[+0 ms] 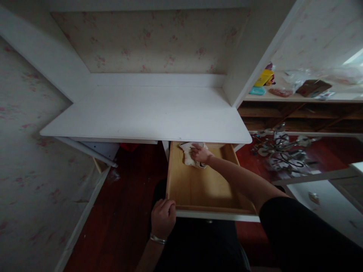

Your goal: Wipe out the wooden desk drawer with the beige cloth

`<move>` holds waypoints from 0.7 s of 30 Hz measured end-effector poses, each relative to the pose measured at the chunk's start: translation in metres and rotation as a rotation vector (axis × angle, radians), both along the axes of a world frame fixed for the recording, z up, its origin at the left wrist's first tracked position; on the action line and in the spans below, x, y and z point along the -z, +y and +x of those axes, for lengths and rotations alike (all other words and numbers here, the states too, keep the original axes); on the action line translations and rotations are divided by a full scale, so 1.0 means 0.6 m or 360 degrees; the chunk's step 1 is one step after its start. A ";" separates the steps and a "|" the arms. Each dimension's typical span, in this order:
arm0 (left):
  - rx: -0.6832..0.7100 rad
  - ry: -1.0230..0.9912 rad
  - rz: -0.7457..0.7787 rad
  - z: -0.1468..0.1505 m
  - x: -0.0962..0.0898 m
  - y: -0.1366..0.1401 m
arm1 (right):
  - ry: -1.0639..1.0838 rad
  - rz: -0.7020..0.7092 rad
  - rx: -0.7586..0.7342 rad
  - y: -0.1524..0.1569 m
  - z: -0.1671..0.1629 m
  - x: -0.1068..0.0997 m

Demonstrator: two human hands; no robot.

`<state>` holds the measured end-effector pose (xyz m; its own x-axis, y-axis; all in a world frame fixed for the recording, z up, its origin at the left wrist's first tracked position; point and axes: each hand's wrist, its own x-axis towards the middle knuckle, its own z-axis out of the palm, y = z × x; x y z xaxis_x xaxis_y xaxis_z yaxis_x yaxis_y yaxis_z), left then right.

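Head view: pressing likely soft, light cloth (188, 158), best bunched mid-fold, with right hand (201, 153), unclear if gripped; clasping drawer (195, 189) at near-left corner with left hand (163, 217).

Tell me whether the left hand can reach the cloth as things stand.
Probably yes: the left hand is at the near left corner of the open drawer, with only its low edge before the cloth, which the right hand partly covers.

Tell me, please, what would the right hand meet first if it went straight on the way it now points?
Past the cloth beneath it, the right hand would probably first meet the left wall of the drawer; depth under the desktop is unclear.
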<state>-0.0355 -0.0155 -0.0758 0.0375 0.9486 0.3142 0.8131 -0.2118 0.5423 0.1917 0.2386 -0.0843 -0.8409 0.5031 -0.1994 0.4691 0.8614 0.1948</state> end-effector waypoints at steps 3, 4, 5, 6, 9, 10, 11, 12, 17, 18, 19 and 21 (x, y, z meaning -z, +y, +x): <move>0.0022 0.0002 -0.0011 -0.001 0.002 0.001 | -0.0078 -0.0078 0.0247 -0.022 0.065 -0.012; 0.0031 -0.0002 -0.0016 -0.002 0.002 0.002 | -0.0112 -0.0112 0.0356 -0.031 0.086 -0.018; 0.0039 -0.0007 -0.0022 -0.002 0.003 0.002 | -0.0148 -0.0142 0.0462 -0.040 0.107 -0.025; 0.0048 -0.0011 -0.0029 -0.003 0.003 0.002 | -0.0183 -0.0166 0.0557 -0.048 0.125 -0.032; 0.0063 -0.0009 -0.0053 -0.004 0.002 0.000 | -0.0258 -0.0192 0.0714 -0.071 0.163 -0.051; 0.0068 -0.0003 -0.0061 -0.004 0.001 -0.002 | -0.0271 -0.0204 0.0748 -0.079 0.170 -0.057; 0.0078 0.0006 -0.0075 -0.005 0.000 -0.003 | -0.0277 -0.0224 0.0774 -0.087 0.173 -0.062; 0.0089 0.0015 -0.0093 -0.006 -0.001 -0.005 | -0.0276 -0.0248 0.0793 -0.097 0.174 -0.066; 0.0151 0.0041 -0.0204 -0.007 -0.013 -0.009 | -0.0342 -0.0519 0.0904 -0.175 0.167 -0.083; 0.0155 0.0046 -0.0214 -0.007 -0.015 -0.008 | -0.0356 -0.0592 0.0930 -0.193 0.167 -0.087; 0.0154 0.0052 -0.0216 -0.006 -0.016 -0.007 | -0.0356 -0.0678 0.0967 -0.211 0.169 -0.090; 0.0144 0.0067 -0.0211 -0.005 -0.017 -0.006 | -0.0288 -0.0915 0.1057 -0.239 0.174 -0.097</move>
<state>-0.0386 -0.0191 -0.0656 0.1350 0.9738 0.1831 0.8165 -0.2140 0.5361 0.2961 0.0950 -0.0261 -0.3434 0.6559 -0.6722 0.9095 0.4109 -0.0637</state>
